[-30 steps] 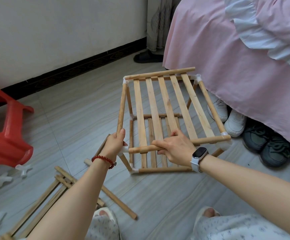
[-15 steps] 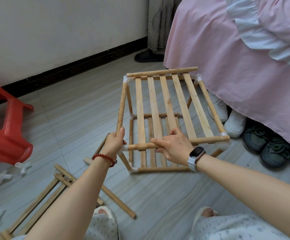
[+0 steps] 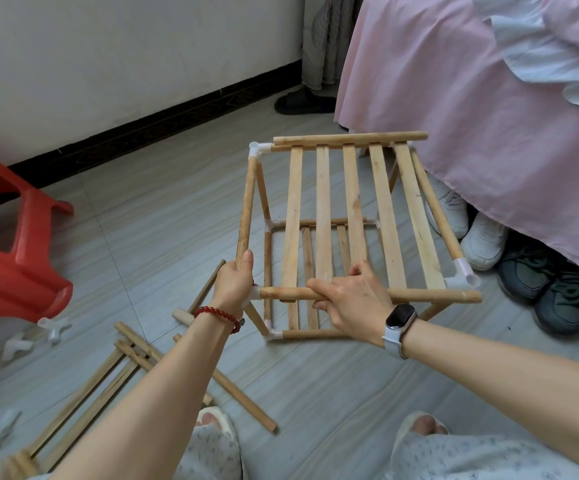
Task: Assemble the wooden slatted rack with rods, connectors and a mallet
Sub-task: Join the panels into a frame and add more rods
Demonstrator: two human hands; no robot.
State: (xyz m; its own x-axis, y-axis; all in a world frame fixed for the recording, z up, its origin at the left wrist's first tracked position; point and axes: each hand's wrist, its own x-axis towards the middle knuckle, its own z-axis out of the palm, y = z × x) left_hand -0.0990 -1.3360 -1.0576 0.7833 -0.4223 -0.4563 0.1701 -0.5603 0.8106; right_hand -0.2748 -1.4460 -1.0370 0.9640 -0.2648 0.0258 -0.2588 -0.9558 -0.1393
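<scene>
Five top slats (image 3: 322,216), two loose white connectors (image 3: 54,329), one mallet (image 3: 191,308), one red stool (image 3: 14,258)

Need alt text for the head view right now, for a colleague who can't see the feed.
Both hands hold a half-built wooden rack on a tiled floor: the left hand grips its left side rod, the right hand grips the near top rod. Loose rods, white connectors and a mallet lie to the left near a red stool; shoes sit under a pink bedcover on the right.
</scene>
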